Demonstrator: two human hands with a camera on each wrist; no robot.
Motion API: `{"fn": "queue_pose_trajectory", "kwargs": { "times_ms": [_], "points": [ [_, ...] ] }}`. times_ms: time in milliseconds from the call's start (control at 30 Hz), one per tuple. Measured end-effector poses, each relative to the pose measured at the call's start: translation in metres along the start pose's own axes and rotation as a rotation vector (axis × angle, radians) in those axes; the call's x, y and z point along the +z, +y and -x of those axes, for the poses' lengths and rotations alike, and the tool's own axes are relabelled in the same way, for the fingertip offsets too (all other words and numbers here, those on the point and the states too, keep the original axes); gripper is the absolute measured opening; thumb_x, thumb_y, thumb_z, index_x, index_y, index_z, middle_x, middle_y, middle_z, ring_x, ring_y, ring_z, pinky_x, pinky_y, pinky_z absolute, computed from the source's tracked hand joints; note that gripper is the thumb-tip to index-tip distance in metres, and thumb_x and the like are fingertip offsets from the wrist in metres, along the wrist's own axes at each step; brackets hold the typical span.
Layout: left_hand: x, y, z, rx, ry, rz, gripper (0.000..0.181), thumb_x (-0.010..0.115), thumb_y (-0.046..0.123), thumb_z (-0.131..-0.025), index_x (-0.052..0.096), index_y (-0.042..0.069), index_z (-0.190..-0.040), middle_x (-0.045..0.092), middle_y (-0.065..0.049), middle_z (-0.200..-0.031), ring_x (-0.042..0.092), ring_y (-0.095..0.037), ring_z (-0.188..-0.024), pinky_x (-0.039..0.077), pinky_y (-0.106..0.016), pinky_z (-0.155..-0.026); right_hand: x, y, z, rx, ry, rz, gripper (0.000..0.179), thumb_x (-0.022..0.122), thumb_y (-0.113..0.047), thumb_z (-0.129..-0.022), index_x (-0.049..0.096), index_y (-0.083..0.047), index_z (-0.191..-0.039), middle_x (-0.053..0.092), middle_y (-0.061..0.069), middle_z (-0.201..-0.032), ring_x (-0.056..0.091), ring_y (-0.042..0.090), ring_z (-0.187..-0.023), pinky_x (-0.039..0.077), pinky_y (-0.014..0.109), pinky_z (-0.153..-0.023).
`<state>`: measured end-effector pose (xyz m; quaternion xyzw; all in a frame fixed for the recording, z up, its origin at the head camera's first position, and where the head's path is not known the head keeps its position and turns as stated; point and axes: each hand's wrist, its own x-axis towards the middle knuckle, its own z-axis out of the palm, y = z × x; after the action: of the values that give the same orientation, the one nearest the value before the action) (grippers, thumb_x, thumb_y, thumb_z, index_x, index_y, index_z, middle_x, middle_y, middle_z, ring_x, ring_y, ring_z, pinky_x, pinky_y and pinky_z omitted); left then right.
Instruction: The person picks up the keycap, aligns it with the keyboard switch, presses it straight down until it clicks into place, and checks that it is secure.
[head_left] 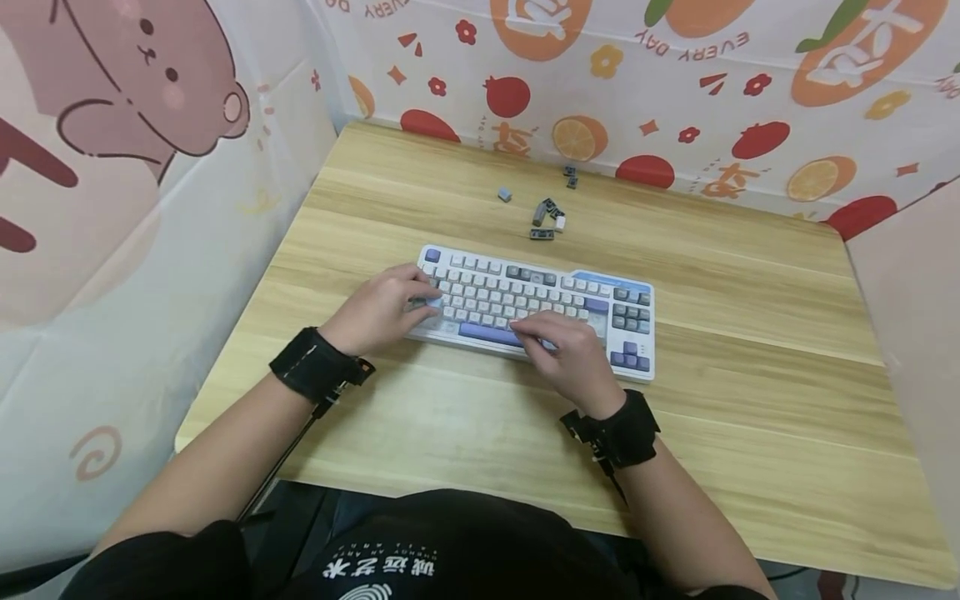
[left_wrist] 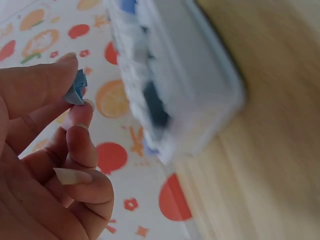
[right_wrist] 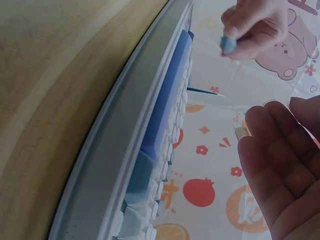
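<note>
A white keyboard (head_left: 487, 293) with white, grey and purple keycaps lies on the table in front of the person. At its left end, the left hand (head_left: 382, 308) pinches a small blue-grey keycap (left_wrist: 76, 89) between thumb and finger, the cap's underside partly showing in the left wrist view. Over the lower right keys, near the long purple spacebar (head_left: 489, 333), hovers the right hand (head_left: 566, 354). Its fingers (right_wrist: 270, 150) are loosely bent in the right wrist view. A small pale piece shows at one fingertip; whether it is a nail cannot be told.
Behind the keyboard lie a loose light blue keycap (head_left: 505, 195), a grey keycap (head_left: 539, 215), a white keycap (head_left: 560, 223) and several small dark pieces (head_left: 542, 235). A printed cloth (head_left: 465, 75) hangs at the table's back edge. Black bands with cameras circle both wrists.
</note>
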<state>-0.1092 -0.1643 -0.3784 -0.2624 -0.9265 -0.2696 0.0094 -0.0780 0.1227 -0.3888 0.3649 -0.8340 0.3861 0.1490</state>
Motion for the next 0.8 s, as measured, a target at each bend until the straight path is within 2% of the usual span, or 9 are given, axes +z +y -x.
{"fn": "queue_pose_trajectory", "kwargs": {
  "times_ms": [100, 233, 567, 800],
  "points": [
    [0.000, -0.005, 0.003, -0.051, -0.045, -0.027, 0.023, 0.075, 0.012, -0.086, 0.075, 0.003, -0.108, 0.065, -0.007, -0.097, 0.058, -0.019, -0.084, 0.050, -0.035, -0.073, 0.000, 0.001, 0.002, 0.000, -0.006, -0.011, 0.014, 0.069, -0.003, -0.089, 0.075, -0.004, -0.102, 0.075, 0.006, -0.098, 0.070, 0.017, -0.092, 0.056, 0.029, -0.082],
    [0.006, -0.007, 0.004, -0.065, -0.089, -0.042, 0.022, 0.076, 0.013, -0.085, 0.075, 0.004, -0.105, 0.068, -0.008, -0.099, 0.062, -0.019, -0.085, 0.052, -0.035, -0.073, 0.000, 0.002, 0.005, 0.002, -0.012, -0.023, 0.014, 0.070, -0.002, -0.088, 0.075, -0.003, -0.101, 0.075, 0.006, -0.098, 0.070, 0.017, -0.092, 0.056, 0.029, -0.082],
    [0.013, -0.004, 0.006, -0.057, -0.099, -0.054, 0.017, 0.076, 0.015, -0.085, 0.077, 0.006, -0.099, 0.071, -0.010, -0.105, 0.067, -0.027, -0.098, 0.055, -0.043, -0.084, 0.001, 0.002, 0.008, 0.010, -0.037, -0.043, 0.012, 0.069, -0.004, -0.089, 0.076, -0.005, -0.100, 0.075, 0.005, -0.097, 0.070, 0.015, -0.091, 0.056, 0.028, -0.081],
    [0.011, -0.006, 0.004, -0.068, -0.097, -0.041, 0.014, 0.079, 0.013, -0.082, 0.078, 0.008, -0.095, 0.071, -0.007, -0.098, 0.068, -0.024, -0.090, 0.056, -0.039, -0.077, 0.002, 0.003, 0.011, 0.026, -0.070, -0.034, 0.013, 0.066, -0.007, -0.092, 0.076, -0.006, -0.101, 0.074, 0.002, -0.096, 0.069, 0.012, -0.089, 0.055, 0.025, -0.081]
  ]
}}
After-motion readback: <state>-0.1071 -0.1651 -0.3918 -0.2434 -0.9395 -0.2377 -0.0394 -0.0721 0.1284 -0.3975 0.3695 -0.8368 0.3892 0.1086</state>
